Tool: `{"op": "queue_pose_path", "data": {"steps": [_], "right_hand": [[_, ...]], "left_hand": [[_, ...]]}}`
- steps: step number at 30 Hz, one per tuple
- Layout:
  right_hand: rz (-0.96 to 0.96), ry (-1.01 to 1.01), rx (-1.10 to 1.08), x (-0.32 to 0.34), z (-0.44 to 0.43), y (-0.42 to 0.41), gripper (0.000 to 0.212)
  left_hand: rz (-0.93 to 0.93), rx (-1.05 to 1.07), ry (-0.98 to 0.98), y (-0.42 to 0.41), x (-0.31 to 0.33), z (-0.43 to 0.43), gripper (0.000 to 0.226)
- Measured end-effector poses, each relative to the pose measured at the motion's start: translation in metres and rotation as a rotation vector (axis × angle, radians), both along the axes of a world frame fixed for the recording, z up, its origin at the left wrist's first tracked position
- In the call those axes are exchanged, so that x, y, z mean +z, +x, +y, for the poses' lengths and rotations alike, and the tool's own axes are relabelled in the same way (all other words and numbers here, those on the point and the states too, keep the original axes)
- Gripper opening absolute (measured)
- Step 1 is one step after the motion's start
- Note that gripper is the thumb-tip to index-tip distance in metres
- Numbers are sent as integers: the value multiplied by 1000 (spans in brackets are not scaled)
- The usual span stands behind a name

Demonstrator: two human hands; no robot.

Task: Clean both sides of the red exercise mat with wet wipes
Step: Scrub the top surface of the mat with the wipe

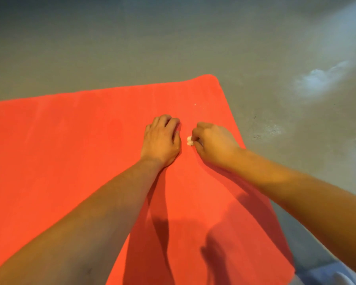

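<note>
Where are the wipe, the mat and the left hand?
wipe point(189, 140): head view, the white wad's middle.
mat point(70, 145): head view, bare red surface.
left hand point(161, 138): head view, back of the hand.

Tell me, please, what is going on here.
A person is cleaning the red exercise mat, spread on a grey floor. The right hand pinches a small white wad of wet wipe at the mat's surface, near its far right corner. The left hand rests on the mat beside it, holding nothing.
</note>
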State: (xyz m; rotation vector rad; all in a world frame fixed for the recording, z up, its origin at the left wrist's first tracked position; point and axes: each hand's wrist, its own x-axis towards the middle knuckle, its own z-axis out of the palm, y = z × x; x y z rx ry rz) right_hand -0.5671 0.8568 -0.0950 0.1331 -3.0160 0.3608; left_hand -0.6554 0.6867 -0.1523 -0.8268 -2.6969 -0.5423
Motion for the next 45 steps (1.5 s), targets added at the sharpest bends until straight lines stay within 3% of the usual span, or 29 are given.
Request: {"op": "queue_pose_path", "data": {"steps": [5, 13, 19, 22, 31, 40, 45], "right_hand": [[18, -41, 52, -8, -5, 53, 11], [-47, 53, -155, -2, 3, -37, 17], [-46, 17, 61, 10, -9, 59, 14], [-89, 69, 97, 14, -16, 87, 15], [-113, 178, -67, 19, -26, 36, 22], [-161, 67, 95, 21, -49, 165, 15], [-249, 131, 197, 27, -53, 201, 12]], "left_hand": [[2, -16, 6, -2, 1, 0, 29], [3, -41, 9, -5, -1, -1, 20], [43, -88, -3, -2, 0, -1, 23], [62, -134, -75, -2, 3, -1, 21], [15, -159, -310, 34, 29, -9, 28], [-173, -69, -457, 109, 57, -13, 45], [-253, -99, -488, 143, 65, -34, 52]]}}
